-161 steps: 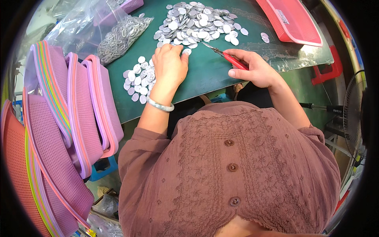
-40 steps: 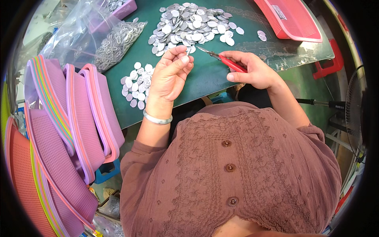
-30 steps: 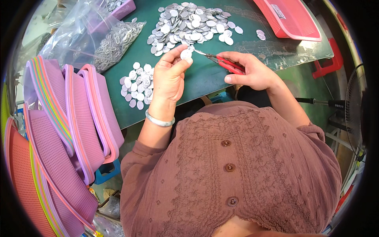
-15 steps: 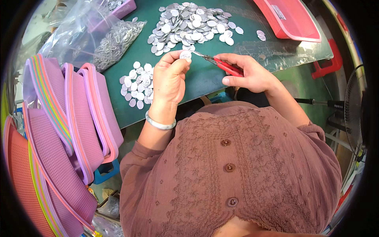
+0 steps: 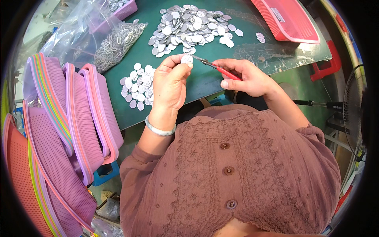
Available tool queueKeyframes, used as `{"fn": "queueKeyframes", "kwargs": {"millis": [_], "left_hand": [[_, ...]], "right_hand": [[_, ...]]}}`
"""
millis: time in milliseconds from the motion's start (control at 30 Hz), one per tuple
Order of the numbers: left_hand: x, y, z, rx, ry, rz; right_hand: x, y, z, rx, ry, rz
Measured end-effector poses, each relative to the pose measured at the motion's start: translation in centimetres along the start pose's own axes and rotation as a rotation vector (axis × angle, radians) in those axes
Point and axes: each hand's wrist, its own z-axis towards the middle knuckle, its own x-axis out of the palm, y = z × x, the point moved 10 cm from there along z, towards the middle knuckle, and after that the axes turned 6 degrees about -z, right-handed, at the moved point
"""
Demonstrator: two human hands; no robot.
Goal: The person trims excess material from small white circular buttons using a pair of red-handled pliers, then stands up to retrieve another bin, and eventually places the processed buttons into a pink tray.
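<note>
Between the thumb and fingers of my left hand (image 5: 170, 83) is a round silver disc (image 5: 186, 59), held up over the green table (image 5: 205, 75). My right hand (image 5: 248, 78) grips red-handled pliers (image 5: 228, 73), whose narrow metal tips reach left to the edge of that disc. Whether the jaws pinch the edge is too small to tell. Beyond both hands lies a large heap of silver discs (image 5: 189, 29). A smaller heap of discs (image 5: 136, 85) sits just left of my left wrist.
Nested purple and pink baskets (image 5: 85, 118) crowd the left side. At the back left, a clear plastic bag (image 5: 118, 43) holds metal links. A pink basket (image 5: 288, 23) stands at the far right beside a few loose discs (image 5: 260, 37). A fan (image 5: 353, 110) is at the right edge.
The pliers have turned slightly, their handles closer together in my right hand. The disc and my left hand have shifted only a little.
</note>
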Motion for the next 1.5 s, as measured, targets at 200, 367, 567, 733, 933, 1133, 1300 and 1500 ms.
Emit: {"fn": "queueKeyframes", "kwargs": {"millis": [200,367,567,733,933,1133,1300,1500], "left_hand": [[0.1,-0.3,-0.3,0.017,-0.004,-0.003],[0.3,-0.2,-0.4,0.013,-0.003,0.001],[0.5,-0.4,-0.6,0.006,-0.025,0.023],[0.6,-0.6,-0.7,0.017,-0.023,0.037],[0.3,-0.3,-0.7,0.009,-0.016,0.024],[0.3,-0.3,-0.8,0.026,0.032,-0.029],[0.2,-0.4,-0.8,0.04,-0.011,-0.05],[-0.7,-0.3,-0.5,0.036,-0.045,-0.089]], "right_hand": [[0.0,0.2,0.0,-0.024,-0.003,0.002],[0.1,0.2,-0.1,-0.024,0.0,0.002],[0.2,0.3,-0.2,0.008,0.014,0.016],[0.4,0.1,-0.1,0.001,0.014,0.066],[0.7,-0.2,-0.2,0.002,0.039,0.084],[1.1,0.0,-0.1,-0.004,0.095,0.153],[1.0,0.4,0.1,-0.016,0.075,0.175],[-0.4,-1.5,0.1,0.087,0.039,0.283]]}}
